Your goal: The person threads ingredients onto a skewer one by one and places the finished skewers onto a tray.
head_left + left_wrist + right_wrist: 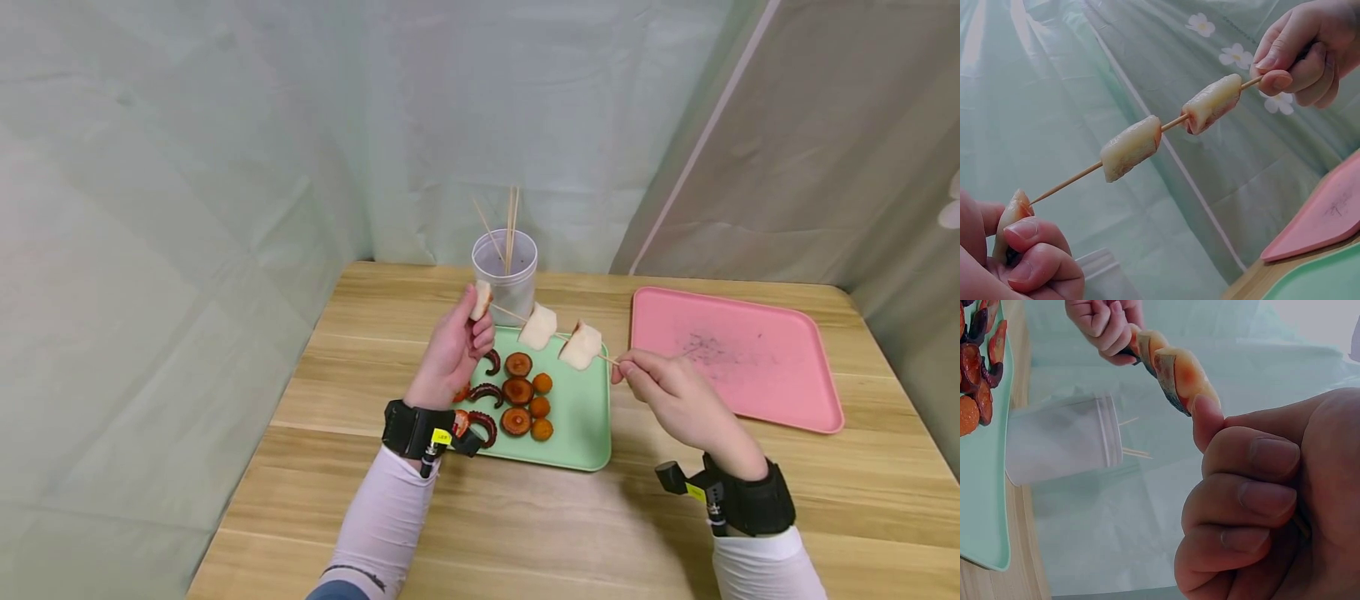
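My right hand [678, 400] grips a thin wooden skewer [1074, 182] near one end, fingers curled round it. Two white fish pieces [538, 326] with dark skin are threaded on the stick, spaced apart. Between thumb and fingers my left hand [456, 350] pinches a third fish piece [482, 301], and the skewer's far end meets its side in the left wrist view. Both hands are raised, with the skewer slanting over the green tray [588, 442]. On that tray lie brown mushroom caps [517, 391], orange balls [540, 407], dark curled tentacles [486, 393] and red pieces partly hidden by my left wrist.
Behind the green tray stands a whitish cup [512, 292] with several bare skewers [512, 225] sticking up. A pink tray [787, 375] with dark marks lies to the right on the wooden table [330, 358]. Pale curtains [525, 108] hang along the table's back and sides.
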The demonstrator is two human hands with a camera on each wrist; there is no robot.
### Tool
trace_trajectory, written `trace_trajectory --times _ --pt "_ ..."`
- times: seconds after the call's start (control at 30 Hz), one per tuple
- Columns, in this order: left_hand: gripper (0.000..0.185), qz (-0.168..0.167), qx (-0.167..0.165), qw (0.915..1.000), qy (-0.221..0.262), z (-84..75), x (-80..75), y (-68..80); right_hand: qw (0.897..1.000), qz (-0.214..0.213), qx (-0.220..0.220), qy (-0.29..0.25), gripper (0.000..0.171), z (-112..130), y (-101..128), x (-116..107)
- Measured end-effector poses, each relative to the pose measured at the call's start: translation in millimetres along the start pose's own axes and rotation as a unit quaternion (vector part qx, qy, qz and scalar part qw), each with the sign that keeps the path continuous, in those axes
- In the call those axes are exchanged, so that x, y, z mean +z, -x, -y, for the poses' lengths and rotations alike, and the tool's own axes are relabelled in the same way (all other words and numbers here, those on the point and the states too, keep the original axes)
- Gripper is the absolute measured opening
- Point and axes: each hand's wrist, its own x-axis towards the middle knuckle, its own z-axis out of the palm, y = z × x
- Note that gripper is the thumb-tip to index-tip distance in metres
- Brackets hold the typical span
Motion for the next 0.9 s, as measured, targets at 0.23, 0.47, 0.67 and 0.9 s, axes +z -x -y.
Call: trace_trajectory --times 0.23,0.47,0.67,0.9 --pt "0.029 -0.002 0.007 0.9997 -0.025 1.7 1.3 0.4 1.0 0.002 0.006 0.004 0.025 0 0 0" --pt "0.027 -0.015 0.027 0.9953 -0.091 4.4 2.8 -0.3 1.0 0.005 0.006 0.005 0.025 1 -1 0" --pt "0.025 -0.023 0.033 0.9911 -0.127 7.6 8.6 1.3 1.0 0.008 0.005 -0.001 0.025 1 -2 0" --pt "0.024 -0.046 0.053 0.9895 -0.126 13.5 15.9 3.5 1.0 0.01 0.003 -0.001 0.024 -1 -1 2"
